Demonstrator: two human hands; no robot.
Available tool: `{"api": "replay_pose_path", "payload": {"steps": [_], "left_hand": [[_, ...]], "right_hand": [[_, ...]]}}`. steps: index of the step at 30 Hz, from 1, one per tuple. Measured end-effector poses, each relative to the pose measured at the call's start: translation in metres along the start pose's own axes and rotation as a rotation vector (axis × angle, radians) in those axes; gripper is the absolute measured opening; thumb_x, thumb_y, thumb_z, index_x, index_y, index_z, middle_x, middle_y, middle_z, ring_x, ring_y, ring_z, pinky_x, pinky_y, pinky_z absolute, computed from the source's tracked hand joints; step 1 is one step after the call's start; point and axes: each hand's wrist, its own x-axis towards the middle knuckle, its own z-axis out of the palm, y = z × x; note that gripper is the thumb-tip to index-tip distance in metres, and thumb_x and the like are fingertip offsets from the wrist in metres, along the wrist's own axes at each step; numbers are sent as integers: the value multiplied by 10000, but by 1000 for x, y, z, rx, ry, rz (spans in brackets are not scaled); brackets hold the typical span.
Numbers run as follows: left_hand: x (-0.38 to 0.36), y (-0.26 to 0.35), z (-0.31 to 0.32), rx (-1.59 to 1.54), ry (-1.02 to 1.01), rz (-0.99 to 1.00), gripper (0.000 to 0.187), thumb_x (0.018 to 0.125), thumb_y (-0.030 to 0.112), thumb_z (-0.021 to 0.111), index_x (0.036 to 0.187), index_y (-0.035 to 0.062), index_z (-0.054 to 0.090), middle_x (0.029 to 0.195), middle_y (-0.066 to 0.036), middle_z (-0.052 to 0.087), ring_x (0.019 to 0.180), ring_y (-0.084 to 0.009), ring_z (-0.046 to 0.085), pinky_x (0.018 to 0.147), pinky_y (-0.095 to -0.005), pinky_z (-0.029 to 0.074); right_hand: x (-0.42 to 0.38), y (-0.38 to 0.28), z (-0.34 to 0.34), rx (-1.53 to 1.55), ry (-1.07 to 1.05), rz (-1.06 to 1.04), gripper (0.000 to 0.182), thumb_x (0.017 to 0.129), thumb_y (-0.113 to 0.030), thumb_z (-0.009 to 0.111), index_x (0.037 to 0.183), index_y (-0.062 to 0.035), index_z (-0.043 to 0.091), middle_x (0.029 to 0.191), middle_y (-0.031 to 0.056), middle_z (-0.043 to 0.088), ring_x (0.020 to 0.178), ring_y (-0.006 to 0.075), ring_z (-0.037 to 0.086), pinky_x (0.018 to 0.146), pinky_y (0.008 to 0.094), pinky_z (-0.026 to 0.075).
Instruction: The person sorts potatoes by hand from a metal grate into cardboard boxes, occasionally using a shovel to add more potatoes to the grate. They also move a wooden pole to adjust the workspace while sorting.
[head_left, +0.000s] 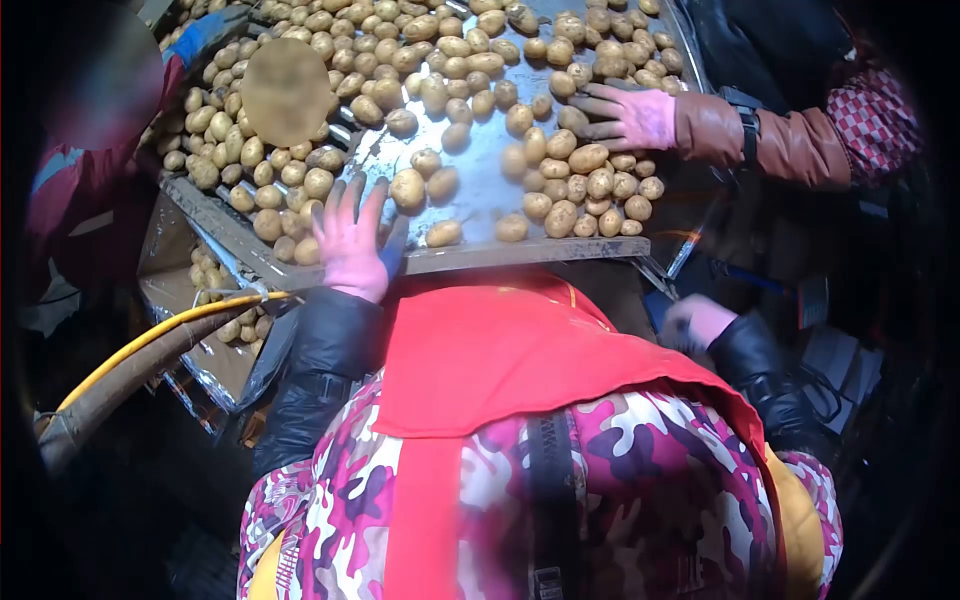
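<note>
My left hand (355, 240), in a pink glove with dark, dirty fingers, lies over the near rim of the sorting table with its fingers spread. A potato (407, 188) sits right beside its fingertips, and more potatoes (268, 224) lie to its left. Off the table's right front corner, below the rim, is my right hand (697, 320), also in a pink glove. It is blurred by motion and its fingers are mostly hidden, so whether it holds anything does not show. A metal bar (655, 278) is close to it.
Many potatoes (480, 62) cover the metal table (440, 225). From the right, a co-worker's pink-gloved hand (630, 115) reaches onto potatoes. Another co-worker's blue glove (205, 35) is at upper left. A yellow hose (165, 325) and a lower chute (215, 365) with potatoes lie left.
</note>
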Motion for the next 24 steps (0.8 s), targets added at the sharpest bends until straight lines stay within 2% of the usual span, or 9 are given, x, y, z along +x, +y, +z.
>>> {"api": "replay_pose_path", "payload": {"steps": [1, 4, 6, 8, 10, 13, 15, 21, 24], "left_hand": [[6, 3, 3, -14, -4, 23, 616, 900, 320, 755, 1469, 194, 557, 1536, -147, 470, 1443, -383, 396, 1176, -574, 292], [16, 7, 11, -30, -35, 40, 603, 893, 323, 758, 1453, 199, 572, 1523, -147, 484, 1435, -383, 404, 1168, -569, 299], [18, 8, 15, 10, -82, 35, 615, 891, 347, 756, 1458, 203, 567, 1521, -146, 489, 1431, -383, 411, 1163, -563, 308], [16, 5, 21, -34, -61, 32, 643, 879, 364, 762, 1457, 172, 556, 1478, -175, 520, 1383, -391, 461, 1141, -560, 341], [12, 2, 25, -91, -35, 16, 667, 851, 353, 777, 1437, 121, 562, 1412, -210, 564, 1324, -404, 513, 1113, -551, 383], [17, 5, 3, -229, -127, -8, 634, 807, 302, 764, 1367, 57, 595, 1251, -211, 641, 1195, -396, 589, 1041, -524, 444], [22, 10, -8, -310, -124, -25, 592, 798, 270, 749, 1328, 42, 619, 1139, -225, 676, 1080, -412, 642, 987, -524, 477], [9, 12, -8, -254, -106, -66, 649, 886, 342, 693, 1457, 82, 529, 1323, -190, 595, 1267, -384, 537, 1094, -511, 413], [13, 18, -27, -319, -144, -88, 664, 886, 314, 697, 1468, 67, 493, 1344, -213, 558, 1304, -387, 491, 1157, -499, 350]], "right_hand": [[-1, 13, 19, -348, -111, 16, 183, 824, -153, 730, 979, -63, 762, 924, 160, 744, 904, 292, 724, 792, 377, 563], [17, 24, 33, -426, 253, -127, 257, 842, -205, 716, 1067, -87, 750, 1010, 187, 735, 962, 384, 699, 847, 457, 556], [24, -89, -10, -123, 620, -310, 241, 895, -244, 677, 1079, -97, 731, 1014, 180, 716, 972, 390, 688, 830, 466, 549], [60, -149, -31, -207, 829, -446, 245, 908, -283, 653, 1060, -98, 702, 959, 176, 684, 942, 396, 675, 808, 502, 531], [95, -209, -48, -288, 711, -489, 245, 882, -234, 633, 1074, -97, 697, 984, 179, 689, 959, 392, 685, 818, 498, 541], [163, -254, -36, -608, 607, -383, 169, 884, -239, 635, 888, -84, 702, 847, 170, 724, 813, 359, 727, 734, 482, 575], [173, -263, -23, -633, 734, -435, 149, 854, -203, 626, 847, -80, 710, 778, 164, 724, 762, 336, 741, 695, 476, 589], [145, -285, -31, -671, 407, -377, 194, 827, -290, 734, 885, -112, 784, 878, 159, 761, 877, 329, 752, 801, 464, 577], [130, -297, -38, -705, 388, -398, 246, 897, -319, 670, 949, -119, 804, 917, 144, 771, 956, 323, 753, 861, 453, 570]]}}
